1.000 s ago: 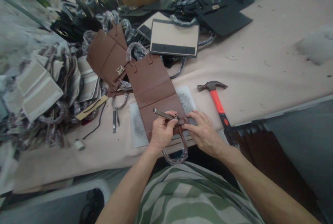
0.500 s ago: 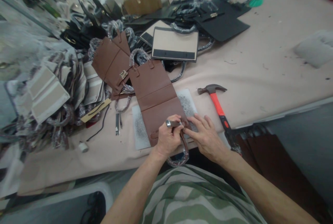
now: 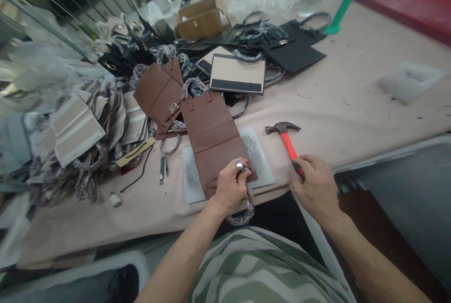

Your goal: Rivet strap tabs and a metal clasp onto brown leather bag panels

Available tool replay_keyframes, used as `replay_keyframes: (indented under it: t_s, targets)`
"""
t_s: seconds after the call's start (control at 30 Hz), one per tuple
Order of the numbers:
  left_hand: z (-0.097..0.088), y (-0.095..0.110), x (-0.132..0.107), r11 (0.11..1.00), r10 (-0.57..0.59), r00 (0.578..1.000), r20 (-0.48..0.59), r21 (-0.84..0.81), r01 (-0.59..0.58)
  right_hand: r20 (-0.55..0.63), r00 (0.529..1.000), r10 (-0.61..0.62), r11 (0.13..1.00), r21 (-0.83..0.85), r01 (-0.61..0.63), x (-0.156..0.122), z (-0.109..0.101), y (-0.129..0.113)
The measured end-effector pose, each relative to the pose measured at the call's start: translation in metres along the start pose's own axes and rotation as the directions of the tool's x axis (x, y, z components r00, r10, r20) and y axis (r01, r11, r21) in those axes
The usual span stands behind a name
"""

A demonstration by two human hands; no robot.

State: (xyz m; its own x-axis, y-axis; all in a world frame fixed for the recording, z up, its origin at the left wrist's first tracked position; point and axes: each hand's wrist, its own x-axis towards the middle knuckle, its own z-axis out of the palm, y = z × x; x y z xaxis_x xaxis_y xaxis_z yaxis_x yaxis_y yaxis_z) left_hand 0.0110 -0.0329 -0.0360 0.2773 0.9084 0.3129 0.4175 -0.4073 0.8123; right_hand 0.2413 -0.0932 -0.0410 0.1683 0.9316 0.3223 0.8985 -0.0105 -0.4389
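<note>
A brown leather bag piece [image 3: 213, 141] lies flat over a pale speckled pad [image 3: 260, 159] at the table's near edge, its plastic-wrapped handle [image 3: 243, 211] hanging off the edge. My left hand [image 3: 229, 189] is closed around a metal punch [image 3: 241, 167], held upright on the leather near its handle tab. My right hand [image 3: 313, 184] is closed on the lower handle of a hammer [image 3: 286, 138] with a red grip, which lies on the table to the right of the pad.
More brown bag pieces [image 3: 158, 89], striped beige ones [image 3: 75, 127], black ones [image 3: 292, 47] and a cream panel [image 3: 237, 73] are heaped across the back and left. A cardboard box [image 3: 200, 19], a green stand [image 3: 338, 9], a grey foam piece [image 3: 408, 81] and small metal tools [image 3: 164, 171] also lie there.
My right hand left the leather and moved right onto the hammer handle. My left hand turned the punch from slanted to upright. The view tilted upward.
</note>
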Motion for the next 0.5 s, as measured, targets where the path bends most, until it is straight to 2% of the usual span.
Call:
replay_keyframes:
  t_s: [0.07,0.13,0.17,0.23,0.27,0.3,0.43,0.47,0.5]
  targets:
    - [0.000,0.000,0.001,0.999,-0.030,0.999,0.010,-0.014,0.030,0.110,0.985,0.133,0.984,-0.137,-0.117,0.006,-0.006,0.011]
    - [0.000,0.001,0.002,0.998,-0.053,0.998,0.024,-0.030,0.054,0.254,0.923,0.288,0.957,-0.111,-0.268,0.018,-0.009,0.017]
    - [0.000,0.001,0.002,0.998,-0.058,0.998,0.031,-0.036,0.059,0.326,0.867,0.376,0.921,-0.032,-0.388,0.025,-0.010,0.019]
    - [0.000,0.001,0.003,0.997,-0.057,0.997,0.041,-0.044,0.059,0.473,0.731,0.491,0.775,0.146,-0.615,0.042,-0.012,0.020]
    - [0.000,0.001,0.003,0.997,-0.055,0.998,0.041,-0.047,0.057,0.541,0.674,0.503,0.693,0.213,-0.688,0.050,-0.014,0.019]
    - [0.000,0.001,0.004,0.997,-0.054,0.998,0.039,-0.048,0.056,0.597,0.638,0.487,0.633,0.263,-0.729,0.058,-0.016,0.016]
    - [-0.001,0.005,0.005,0.997,-0.058,0.998,0.039,-0.049,0.059,0.699,0.610,0.373,0.539,0.371,-0.756,0.073,-0.038,-0.006]
    - [-0.001,0.007,0.005,0.997,-0.060,0.997,0.045,-0.051,0.062,0.695,0.620,0.364,0.521,0.400,-0.754,0.073,-0.047,-0.014]
    - [-0.002,0.008,0.005,0.997,-0.061,0.997,0.050,-0.052,0.063,0.668,0.652,0.360,0.517,0.439,-0.735,0.072,-0.059,-0.022]
